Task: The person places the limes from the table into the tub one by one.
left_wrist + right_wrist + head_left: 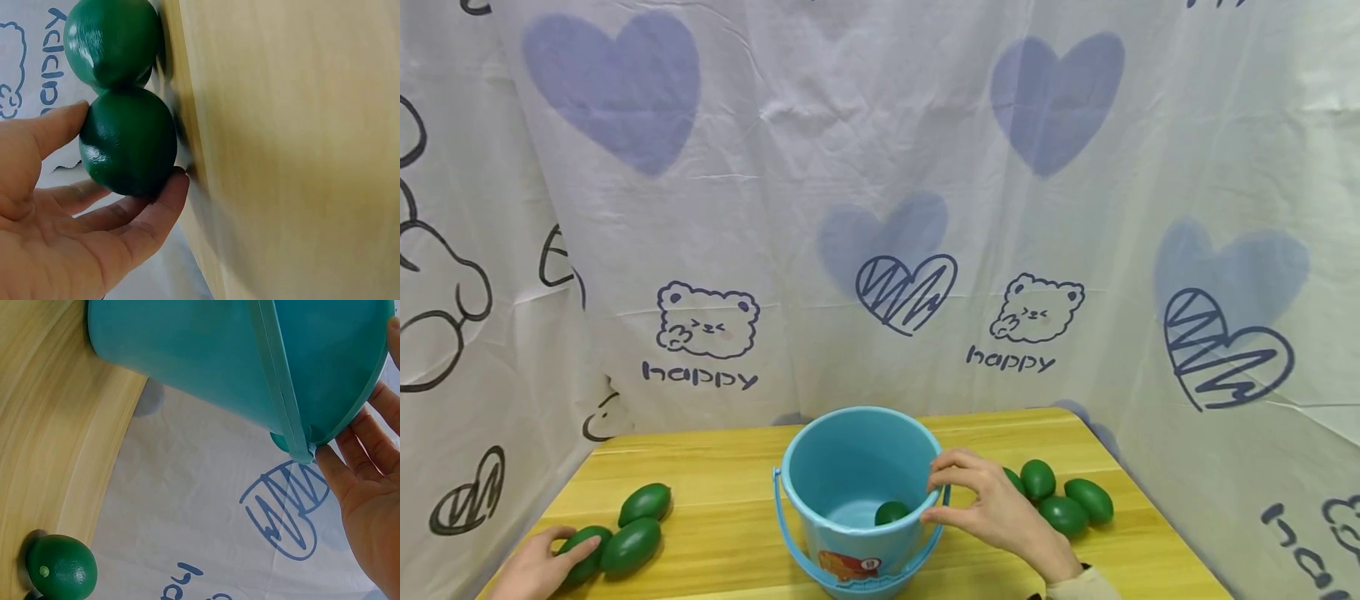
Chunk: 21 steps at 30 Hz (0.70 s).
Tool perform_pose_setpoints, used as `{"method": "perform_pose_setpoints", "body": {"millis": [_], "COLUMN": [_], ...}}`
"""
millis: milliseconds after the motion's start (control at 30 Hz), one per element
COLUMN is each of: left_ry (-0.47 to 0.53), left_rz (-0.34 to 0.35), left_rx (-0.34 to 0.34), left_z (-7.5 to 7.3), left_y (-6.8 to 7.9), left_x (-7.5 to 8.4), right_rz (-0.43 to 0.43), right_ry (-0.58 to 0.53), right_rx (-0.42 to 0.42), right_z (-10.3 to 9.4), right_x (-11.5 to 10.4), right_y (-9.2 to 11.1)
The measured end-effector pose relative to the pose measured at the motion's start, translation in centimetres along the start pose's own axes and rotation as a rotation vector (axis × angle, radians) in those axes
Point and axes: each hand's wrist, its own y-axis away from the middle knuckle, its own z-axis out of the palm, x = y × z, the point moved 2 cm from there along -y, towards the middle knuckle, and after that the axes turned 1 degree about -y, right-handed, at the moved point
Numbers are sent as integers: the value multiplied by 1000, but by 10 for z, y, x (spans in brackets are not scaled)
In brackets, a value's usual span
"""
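Observation:
On the left of the table my left hand (542,560) holds a green lime (128,142), thumb on one side and fingertips on the other. Two more limes, a nearer one (632,546) and a farther one (646,504), lie against or close to it. A light blue bucket (850,454) stands upright in the middle, one lime (891,512) showing at its bottom. At the bucket's right rim is my right hand (996,508), holding nothing, its fingers spread and loosely bent. In the right wrist view the fingertips are right at the rim, by the handle joint.
Several limes (1064,517) are grouped on the right side of the wooden table (722,467), partly behind my right hand. The bucket's handle (786,529) hangs down at its front. A white printed cloth (820,150) hangs behind the table and at both sides.

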Motion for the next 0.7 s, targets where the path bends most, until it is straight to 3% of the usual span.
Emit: {"method": "perform_pose_setpoints", "body": {"millis": [267,467,600,700], "left_ry": [20,39,52,69], "left_rz": [-24,-46,-52,-68], "left_rx": [16,0,38,75], "left_z": [-7,-10,-12,-12], "left_y": [0,0,1,3], "left_x": [-2,-3,-2,1], "right_rz": [-14,-45,-60,-63], "right_ry": [13,4,3,14], "right_rx": [1,13,24,31], "right_z": [1,-8,-12,-7], "right_x": [1,-22,-31,-21], "right_y": [-1,-6,-7,-4]}}
